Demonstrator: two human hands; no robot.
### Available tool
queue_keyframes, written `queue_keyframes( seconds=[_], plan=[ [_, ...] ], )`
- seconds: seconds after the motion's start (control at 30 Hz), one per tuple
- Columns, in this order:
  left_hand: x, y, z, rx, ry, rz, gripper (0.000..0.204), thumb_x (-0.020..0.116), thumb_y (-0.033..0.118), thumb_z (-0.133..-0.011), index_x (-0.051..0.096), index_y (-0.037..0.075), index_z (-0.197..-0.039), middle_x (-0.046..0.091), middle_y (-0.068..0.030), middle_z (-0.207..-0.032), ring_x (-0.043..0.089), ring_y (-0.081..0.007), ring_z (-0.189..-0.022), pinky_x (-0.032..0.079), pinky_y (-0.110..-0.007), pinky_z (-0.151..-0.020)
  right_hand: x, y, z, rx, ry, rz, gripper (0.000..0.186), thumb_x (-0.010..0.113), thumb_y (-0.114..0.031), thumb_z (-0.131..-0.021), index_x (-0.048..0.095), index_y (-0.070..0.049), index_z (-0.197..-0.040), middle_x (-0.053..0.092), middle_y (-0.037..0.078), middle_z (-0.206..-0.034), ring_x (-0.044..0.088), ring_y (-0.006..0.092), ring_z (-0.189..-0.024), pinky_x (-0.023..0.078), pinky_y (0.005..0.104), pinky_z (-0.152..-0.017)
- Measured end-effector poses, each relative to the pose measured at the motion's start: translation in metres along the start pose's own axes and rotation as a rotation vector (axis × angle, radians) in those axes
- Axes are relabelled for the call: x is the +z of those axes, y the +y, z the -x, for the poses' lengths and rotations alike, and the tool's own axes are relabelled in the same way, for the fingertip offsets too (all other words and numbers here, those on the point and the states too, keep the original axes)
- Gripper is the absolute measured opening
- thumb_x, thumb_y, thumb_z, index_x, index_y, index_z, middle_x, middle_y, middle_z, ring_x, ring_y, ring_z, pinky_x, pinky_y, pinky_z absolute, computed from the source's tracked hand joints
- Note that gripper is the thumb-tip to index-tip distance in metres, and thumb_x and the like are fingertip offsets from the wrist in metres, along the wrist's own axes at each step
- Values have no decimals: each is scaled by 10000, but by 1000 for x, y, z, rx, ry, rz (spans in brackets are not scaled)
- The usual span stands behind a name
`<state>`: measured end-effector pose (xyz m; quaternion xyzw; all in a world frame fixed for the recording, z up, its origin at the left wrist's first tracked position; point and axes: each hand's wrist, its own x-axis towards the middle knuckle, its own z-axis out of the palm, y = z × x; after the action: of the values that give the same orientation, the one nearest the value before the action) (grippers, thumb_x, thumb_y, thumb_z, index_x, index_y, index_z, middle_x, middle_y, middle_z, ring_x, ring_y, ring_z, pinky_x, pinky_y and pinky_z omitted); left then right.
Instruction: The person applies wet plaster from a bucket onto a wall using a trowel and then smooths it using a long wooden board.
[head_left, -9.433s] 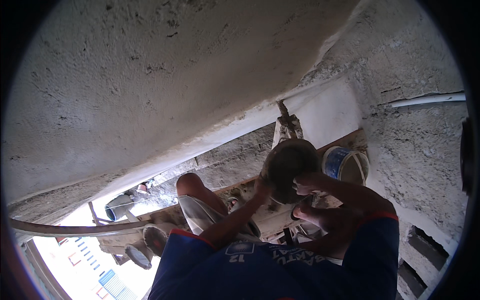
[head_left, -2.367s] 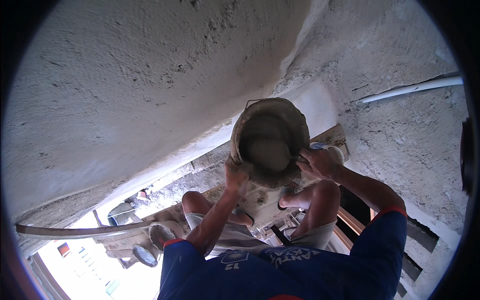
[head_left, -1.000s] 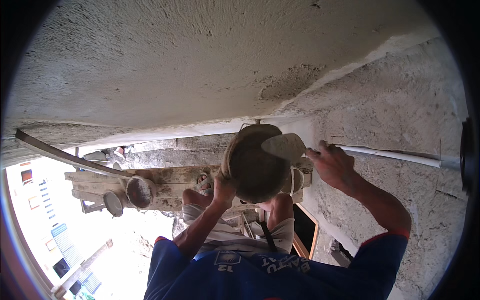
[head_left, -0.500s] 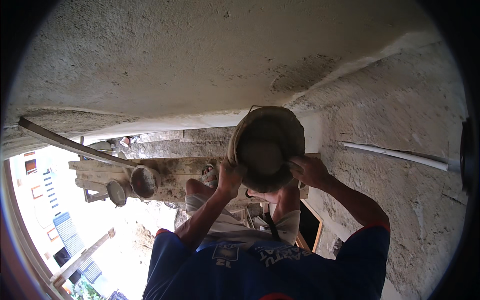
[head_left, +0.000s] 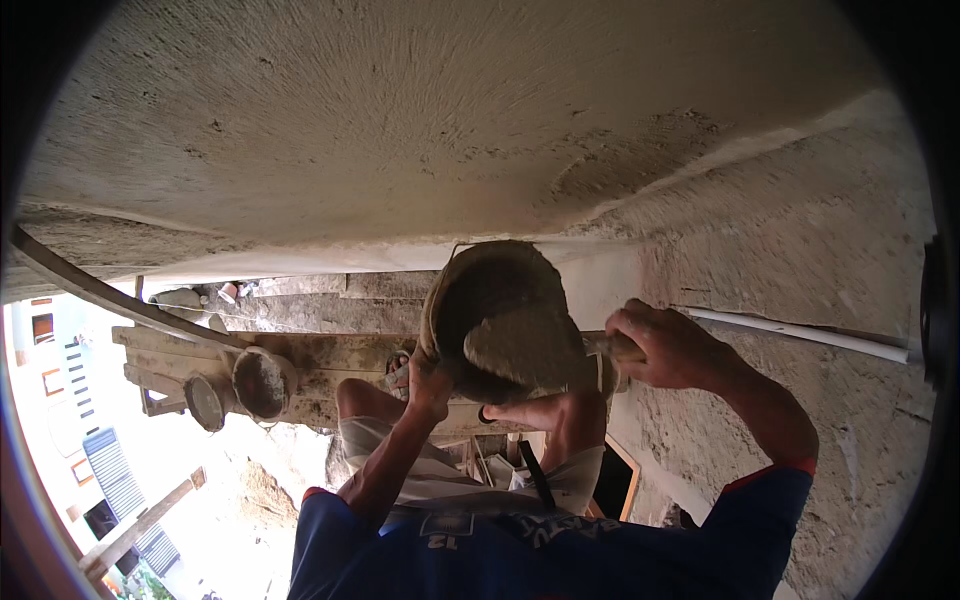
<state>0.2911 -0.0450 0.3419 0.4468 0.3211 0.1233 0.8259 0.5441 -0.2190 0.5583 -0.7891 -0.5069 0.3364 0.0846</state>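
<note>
A mortar-caked bucket is tipped toward me in front of the plastered wall, its dark mouth facing up at me. My left hand grips the bucket's near left rim, fingers closed on it. To the right of the bucket, my right hand is closed around the handle of a trowel. The trowel's rounded, mortar-coated blade lies across the bucket's mouth. How much mortar sits inside the bucket is hidden by shadow and the blade.
Two more mortar-stained buckets, one beside another, stand on the plank platform at left. A long curved-looking batten slants down to them. Rough plaster fills the top; a white pipe runs along the right wall.
My right hand has left the bucket's rim and moved right, now on the trowel's handle. The blade has come into plain sight over the bucket's mouth. The bucket has shifted slightly left.
</note>
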Motion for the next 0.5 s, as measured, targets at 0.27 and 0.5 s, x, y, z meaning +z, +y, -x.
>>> queue_keyframes(
  seconds=[0.27,0.5],
  plan=[
    [-33,-61,1,-175,52,300,385,499,2,-810,434,33,-1188,522,-103,-1141,515,-166,-1036,430,-297,-842,-25,52,-15,-46,115,55,311,612,-225,-782,584,-16,-1011,619,140,-899,606,267,-846,472,362,-808],
    [-14,-15,23,-89,118,269,375,539,15,-764,488,23,-1136,567,-41,-1033,555,-117,-877,473,-255,-713,-105,-22,47,78,428,338,321,628,-187,-757,568,-61,-1046,571,102,-831,593,154,-673,542,302,-593]
  ],
)
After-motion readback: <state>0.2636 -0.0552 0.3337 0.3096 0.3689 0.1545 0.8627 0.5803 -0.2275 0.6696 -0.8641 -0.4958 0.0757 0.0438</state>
